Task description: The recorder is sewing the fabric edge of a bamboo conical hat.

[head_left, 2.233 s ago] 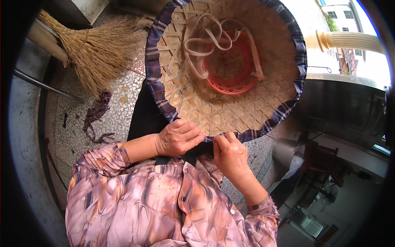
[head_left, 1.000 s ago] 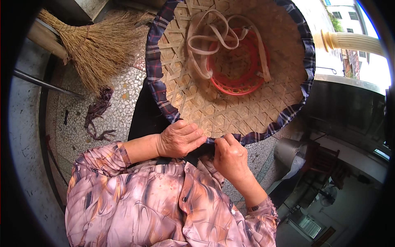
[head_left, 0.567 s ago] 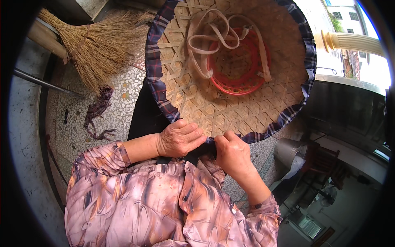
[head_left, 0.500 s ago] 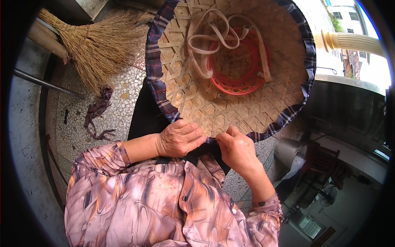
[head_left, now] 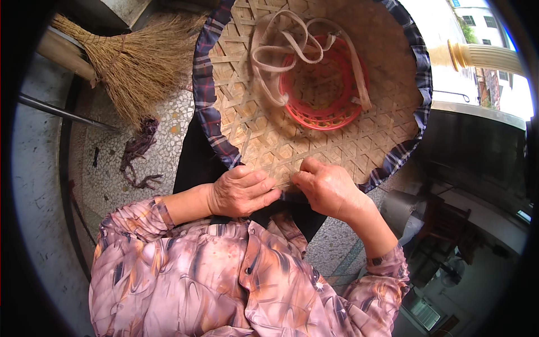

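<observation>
Far to the left of the fingers, a thin grey metal pole (head_left: pixel 62 114) is slanting across the scene. Just right of its upper end, a fan-shaped broom of yellow straw (head_left: pixel 135 62) is spreading its bristles, up and left of the fingers. Below the bristle tips, a tangled dark-purple bundle (head_left: pixel 137 150) is lying on the speckled terrazzo floor (head_left: pixel 175 119), left of the fingers.

The left hand (head_left: pixel 241 192) is holding its fingers curled closed, gripping the near edge of a wide, bowl-shaped piece of tan woven bamboo (head_left: pixel 264 140). This piece is facing the person with its hollow side, lying directly beyond both sets of fingers. Dark-blue plaid cloth edging (head_left: pixel 204 101) is wrapping its rim and running up and away from the left fingers. Inside the hollow, beyond the fingers, a looped off-white flat strap (head_left: pixel 359 70) is lying across a red openwork plastic ring (head_left: pixel 323 122).

The right hand (head_left: pixel 330 186) is drawing its fingers together in a closed pinch over the bamboo's near edge, just right of the left fingers; whether they are holding anything small, one cannot tell. Right of them, a grey metal cylindrical bucket (head_left: pixel 400 209) is standing well apart.
</observation>
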Demonstrator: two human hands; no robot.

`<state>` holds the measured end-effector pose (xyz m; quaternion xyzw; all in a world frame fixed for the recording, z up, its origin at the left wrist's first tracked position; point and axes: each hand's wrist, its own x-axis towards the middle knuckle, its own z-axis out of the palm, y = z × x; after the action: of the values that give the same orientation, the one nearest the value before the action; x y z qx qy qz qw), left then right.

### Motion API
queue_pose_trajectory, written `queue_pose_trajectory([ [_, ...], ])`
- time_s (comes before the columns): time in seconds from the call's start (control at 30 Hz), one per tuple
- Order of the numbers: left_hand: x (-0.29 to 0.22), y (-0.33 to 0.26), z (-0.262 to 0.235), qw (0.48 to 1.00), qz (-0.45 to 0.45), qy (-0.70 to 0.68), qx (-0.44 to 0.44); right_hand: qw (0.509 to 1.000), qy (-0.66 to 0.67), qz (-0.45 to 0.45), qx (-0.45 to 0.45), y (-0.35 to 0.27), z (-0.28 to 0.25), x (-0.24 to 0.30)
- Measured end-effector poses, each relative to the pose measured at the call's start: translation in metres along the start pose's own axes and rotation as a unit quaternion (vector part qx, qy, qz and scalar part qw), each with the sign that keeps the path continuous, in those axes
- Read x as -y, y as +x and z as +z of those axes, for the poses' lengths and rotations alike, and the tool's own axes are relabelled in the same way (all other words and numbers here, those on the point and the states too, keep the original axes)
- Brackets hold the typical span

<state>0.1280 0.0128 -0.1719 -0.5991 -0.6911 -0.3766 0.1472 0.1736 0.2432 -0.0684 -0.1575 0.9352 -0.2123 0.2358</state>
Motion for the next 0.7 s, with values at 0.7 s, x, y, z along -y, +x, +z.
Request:
queue_pose_trajectory([
  [0.7, 0.004, 0.003, 0.000, 1.000, -0.015, -0.016, 0.013, 0.992, -0.094, -0.079, 0.033, -0.004, 0.013, 0.001],
])
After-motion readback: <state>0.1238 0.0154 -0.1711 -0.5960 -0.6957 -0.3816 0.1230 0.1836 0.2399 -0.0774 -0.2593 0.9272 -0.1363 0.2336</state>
